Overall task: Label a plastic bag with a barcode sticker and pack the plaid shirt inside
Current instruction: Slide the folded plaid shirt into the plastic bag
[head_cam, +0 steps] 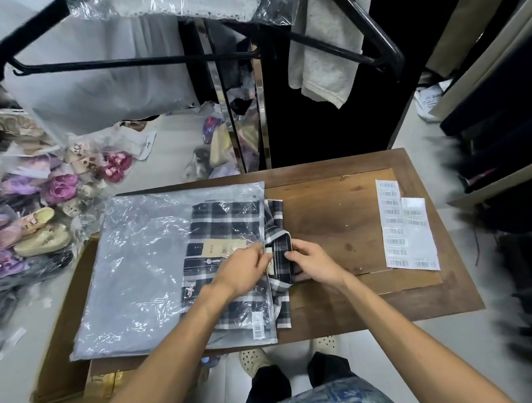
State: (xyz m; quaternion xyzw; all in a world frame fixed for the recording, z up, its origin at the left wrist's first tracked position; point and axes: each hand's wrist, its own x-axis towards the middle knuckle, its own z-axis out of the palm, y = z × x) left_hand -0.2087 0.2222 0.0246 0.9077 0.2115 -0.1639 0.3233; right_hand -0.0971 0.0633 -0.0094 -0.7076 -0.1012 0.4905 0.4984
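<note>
A clear plastic bag (137, 273) lies flat on the wooden table (353, 201), its open mouth facing right. The folded dark plaid shirt (225, 223) is mostly inside the bag, with its collar end sticking out of the mouth. A barcode sticker (257, 326) sits on the bag's near right corner. My left hand (244, 272) rests on the bag's edge and pinches the shirt's collar label. My right hand (313, 262) grips the protruding collar from the right.
Two sheets of barcode stickers (405, 226) lie on the table's right side. A cardboard box (59, 367) stands under the table's left edge. Bagged shoes (36, 223) pile up at the left. A black garment rack (232, 55) with hanging clothes stands beyond the table.
</note>
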